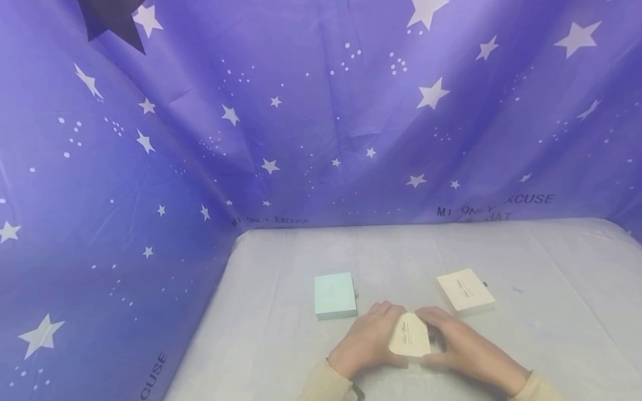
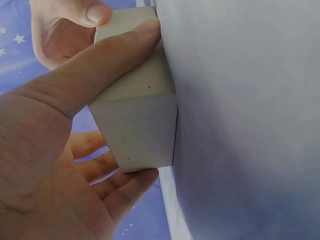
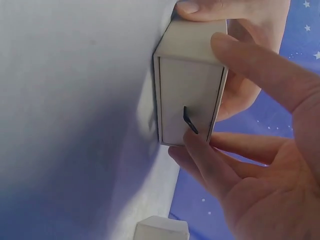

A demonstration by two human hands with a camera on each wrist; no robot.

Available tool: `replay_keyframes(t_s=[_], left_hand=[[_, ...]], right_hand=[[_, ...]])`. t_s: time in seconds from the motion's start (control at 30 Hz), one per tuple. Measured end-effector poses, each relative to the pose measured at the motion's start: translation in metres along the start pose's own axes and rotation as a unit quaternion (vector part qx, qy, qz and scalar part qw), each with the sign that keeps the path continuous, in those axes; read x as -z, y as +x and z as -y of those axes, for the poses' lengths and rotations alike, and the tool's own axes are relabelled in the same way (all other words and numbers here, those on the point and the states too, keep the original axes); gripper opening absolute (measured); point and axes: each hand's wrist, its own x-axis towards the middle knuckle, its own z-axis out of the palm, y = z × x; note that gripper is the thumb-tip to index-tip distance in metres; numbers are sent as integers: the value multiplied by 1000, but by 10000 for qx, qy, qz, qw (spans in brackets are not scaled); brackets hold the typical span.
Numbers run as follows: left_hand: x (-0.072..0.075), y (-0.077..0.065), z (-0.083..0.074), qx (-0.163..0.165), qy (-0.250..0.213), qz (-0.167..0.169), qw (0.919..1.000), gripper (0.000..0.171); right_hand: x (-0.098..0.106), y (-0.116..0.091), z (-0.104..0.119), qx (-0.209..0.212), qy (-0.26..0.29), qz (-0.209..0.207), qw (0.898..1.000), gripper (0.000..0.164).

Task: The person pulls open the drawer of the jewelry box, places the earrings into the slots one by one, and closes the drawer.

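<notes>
A small cream drawer box (image 1: 412,336) with dark printed lettering lies flat on the table between both hands. My left hand (image 1: 368,341) grips its left part, thumb along the near side and fingers at the far side, as the left wrist view shows. My right hand (image 1: 466,348) holds the right end, its thumb on the near side and fingers by the far side. In the right wrist view, the drawer front carries a black pull tab (image 3: 189,120), and a right fingertip (image 3: 194,140) is beside or touching it. The drawer looks closed.
A mint-green box (image 1: 335,295) lies to the left behind my left hand. Another cream box (image 1: 465,291), with a dark tab, sits behind my right hand. A pale cloth covers the table (image 1: 251,345); a purple star-printed curtain (image 1: 301,122) rises along its back and left edges.
</notes>
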Motion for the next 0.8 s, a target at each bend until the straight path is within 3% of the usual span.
replay_keyframes(t_s=[0.2,0.5,0.8], left_hand=[[9,3,-2,-147,148,-399,9990,84],[14,18,-1,-167,50,-687,9975,85],[3,36,7,139,42,-617,9980,84]], right_hand=[[11,9,2,231,-68,-225,9995,70],[22,27,-6,238,-275,44,9993,77],[19,42,-17,158,-169,140,9996,73]])
